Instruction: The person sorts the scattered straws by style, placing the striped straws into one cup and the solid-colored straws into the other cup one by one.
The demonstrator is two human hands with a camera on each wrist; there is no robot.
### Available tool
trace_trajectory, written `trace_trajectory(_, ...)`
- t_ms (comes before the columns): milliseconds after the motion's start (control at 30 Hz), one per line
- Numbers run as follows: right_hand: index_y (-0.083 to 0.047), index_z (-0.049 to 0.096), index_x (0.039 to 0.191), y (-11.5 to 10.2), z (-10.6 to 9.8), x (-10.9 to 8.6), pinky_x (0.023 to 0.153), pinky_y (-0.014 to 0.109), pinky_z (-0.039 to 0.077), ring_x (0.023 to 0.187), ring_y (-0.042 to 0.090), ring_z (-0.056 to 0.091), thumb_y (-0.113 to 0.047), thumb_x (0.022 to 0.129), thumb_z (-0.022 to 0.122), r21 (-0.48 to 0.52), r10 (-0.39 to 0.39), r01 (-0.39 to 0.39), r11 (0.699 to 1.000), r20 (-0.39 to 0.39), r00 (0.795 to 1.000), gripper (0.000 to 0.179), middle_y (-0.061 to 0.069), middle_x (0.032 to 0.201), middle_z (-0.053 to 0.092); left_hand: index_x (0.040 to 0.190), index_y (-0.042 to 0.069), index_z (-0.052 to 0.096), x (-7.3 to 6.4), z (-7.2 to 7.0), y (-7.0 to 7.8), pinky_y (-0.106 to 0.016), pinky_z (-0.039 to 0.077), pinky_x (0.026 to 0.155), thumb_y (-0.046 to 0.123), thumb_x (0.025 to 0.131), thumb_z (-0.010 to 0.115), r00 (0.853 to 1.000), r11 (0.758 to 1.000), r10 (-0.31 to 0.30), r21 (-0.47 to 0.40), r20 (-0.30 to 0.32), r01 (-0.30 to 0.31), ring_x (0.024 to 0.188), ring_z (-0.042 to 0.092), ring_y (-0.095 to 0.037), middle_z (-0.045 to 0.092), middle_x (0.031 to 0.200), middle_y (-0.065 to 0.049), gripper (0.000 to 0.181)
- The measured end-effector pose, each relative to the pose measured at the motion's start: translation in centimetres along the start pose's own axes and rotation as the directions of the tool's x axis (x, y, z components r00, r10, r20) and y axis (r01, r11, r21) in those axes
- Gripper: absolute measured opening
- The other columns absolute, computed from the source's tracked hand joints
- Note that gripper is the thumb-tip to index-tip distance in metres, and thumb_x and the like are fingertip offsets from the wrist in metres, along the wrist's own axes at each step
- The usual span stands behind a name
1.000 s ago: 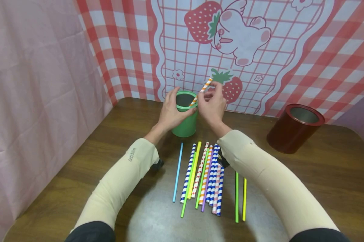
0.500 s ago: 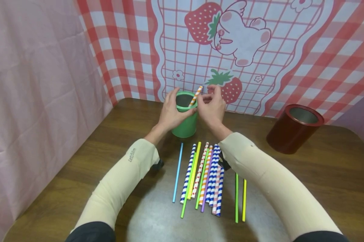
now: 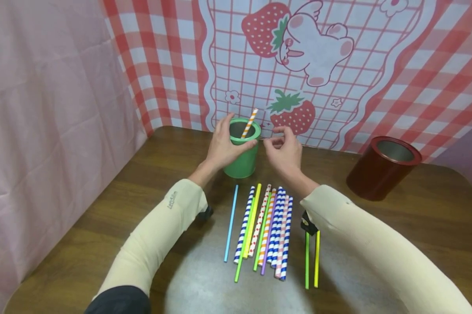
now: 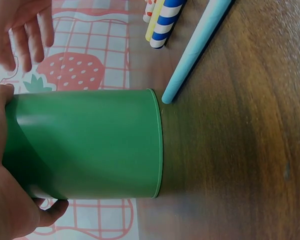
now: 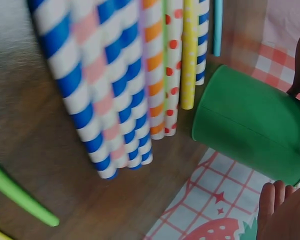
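My left hand (image 3: 223, 146) grips the green canister (image 3: 241, 163) near its rim, thumb on the near side; in the left wrist view the thumb and fingertips wrap its wall. An orange-and-white striped straw (image 3: 249, 124) leans inside the canister, its upper part above the rim. My right hand (image 3: 285, 151) hovers just right of the canister with loosely bent fingers and holds nothing. Several loose straws lie side by side on the table before the hands, among them a blue straw (image 3: 230, 223), a purple straw (image 3: 268, 235) and a red-dotted straw (image 3: 259, 220).
A dark red canister (image 3: 383, 168) stands on the right of the wooden table (image 3: 114, 209). A green straw (image 3: 307, 261) and a yellow straw (image 3: 317, 261) lie apart under my right forearm. A checked strawberry cloth (image 3: 173, 65) hangs behind the table.
My right hand has let go of the orange-striped straw and moved right and down, away from the rim. The straw now leans inside the green canister. My left hand has stayed put.
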State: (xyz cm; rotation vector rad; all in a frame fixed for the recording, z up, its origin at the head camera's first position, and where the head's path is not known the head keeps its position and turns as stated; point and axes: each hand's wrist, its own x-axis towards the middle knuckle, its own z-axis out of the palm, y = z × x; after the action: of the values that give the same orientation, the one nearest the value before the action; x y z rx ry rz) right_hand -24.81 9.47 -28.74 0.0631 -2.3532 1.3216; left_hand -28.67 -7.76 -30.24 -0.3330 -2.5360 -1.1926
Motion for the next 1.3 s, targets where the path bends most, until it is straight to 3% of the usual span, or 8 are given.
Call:
trace_trajectory(400,-0.007,0.057,0.118,1.1,-2.6,-2.2,0.084,0.04,0.052,0.093,0.026,0.067,-0.02,0.088,0.061,-0.045,0.124,-0.119,0.992,0.164,0.979,0.034,0.012,0.104,0.07,0.151,0.021,0.023,0.1,-0.1,0.2,-0.043,0.036,0.107,0.057,0.074,0.075,1.0,1.0,-0.012,0.003,-0.001,0.012,0.136,0.034,-0.025,0.026,0.154,-0.009,0.1)
trace_trajectory(567,-0.006,0.054,0.122,1.3,-3.9,-3.2,0.08,0.039,0.053,0.095,0.029,0.066,-0.022,0.09,0.059,-0.071,0.23,-0.219,0.973,0.247,0.941,0.036,0.013,0.109,0.068,0.151,0.021,0.022,0.2,-0.1,0.3,-0.044,0.036,0.107,0.056,0.074,0.075,1.0,1.0,-0.018,0.016,0.0,0.018,0.136,0.034,-0.024,0.026,0.154,-0.008,0.1)
trace_trajectory(733,-0.002,0.048,0.129,1.2,-5.2,-4.1,0.078,0.04,0.056,0.098,0.034,0.063,-0.022,0.093,0.057,-0.046,0.361,-0.372,0.927,0.373,0.854,0.042,0.019,0.114,0.061,0.151,0.021,0.023,0.2,0.0,0.3,-0.044,0.036,0.107,0.056,0.074,0.075,1.0,1.0,-0.021,0.011,0.006,0.021,0.136,0.034,-0.025,0.025,0.154,-0.009,0.1)
trace_trajectory(833,0.003,0.042,0.132,1.3,-6.0,-4.5,0.083,0.042,0.055,0.104,0.038,0.06,-0.021,0.095,0.055,-0.04,0.408,-0.442,0.896,0.462,0.787,0.046,0.023,0.12,0.054,0.151,0.021,0.022,0.1,0.1,0.3,-0.044,0.037,0.106,0.056,0.074,0.075,1.0,1.0,-0.021,0.011,0.008,0.021,0.136,0.034,-0.025,0.025,0.154,-0.008,0.1)
trace_trajectory(1000,0.01,0.031,0.137,1.9,-6.9,-4.9,0.088,0.043,0.052,0.116,0.041,0.054,-0.019,0.096,0.055,-0.076,0.494,-0.565,0.822,0.589,0.639,0.056,0.029,0.13,0.044,0.151,0.02,0.022,0.1,0.1,0.3,-0.044,0.039,0.105,0.056,0.075,0.074,1.0,1.0,-0.019,0.01,0.013,0.019,0.135,0.035,-0.025,0.026,0.154,-0.009,0.1)
trace_trajectory(1067,0.01,0.029,0.138,2.2,-7.0,-5.0,0.089,0.043,0.052,0.118,0.041,0.052,-0.019,0.096,0.056,-0.104,0.524,-0.596,0.796,0.612,0.593,0.058,0.029,0.132,0.042,0.151,0.02,0.022,0.1,0.1,0.3,-0.044,0.04,0.104,0.056,0.075,0.074,1.0,1.0,-0.022,0.01,0.017,0.022,0.134,0.036,-0.024,0.025,0.154,-0.008,0.099)
trace_trajectory(1167,0.009,0.039,0.129,2.5,-7.1,-5.1,0.088,0.043,0.053,0.118,0.04,0.053,-0.018,0.096,0.057,-0.131,0.546,-0.615,0.778,0.626,0.557,0.047,0.028,0.133,0.042,0.151,0.021,0.022,0.1,0.0,0.4,-0.044,0.04,0.103,0.056,0.075,0.074,1.0,1.0,-0.025,0.005,0.018,0.025,0.133,0.037,-0.024,0.026,0.153,-0.008,0.098)
trace_trajectory(1300,0.002,0.052,0.096,3.0,-7.1,-5.5,0.086,0.042,0.054,0.117,0.039,0.053,-0.016,0.094,0.059,-0.152,0.561,-0.625,0.766,0.632,0.534,0.019,0.026,0.134,0.046,0.151,0.022,0.022,0.0,0.0,0.4,-0.044,0.041,0.103,0.055,0.076,0.074,0.999,1.0,-0.025,0.003,0.02,0.025,0.133,0.037,-0.024,0.026,0.153,-0.007,0.097)
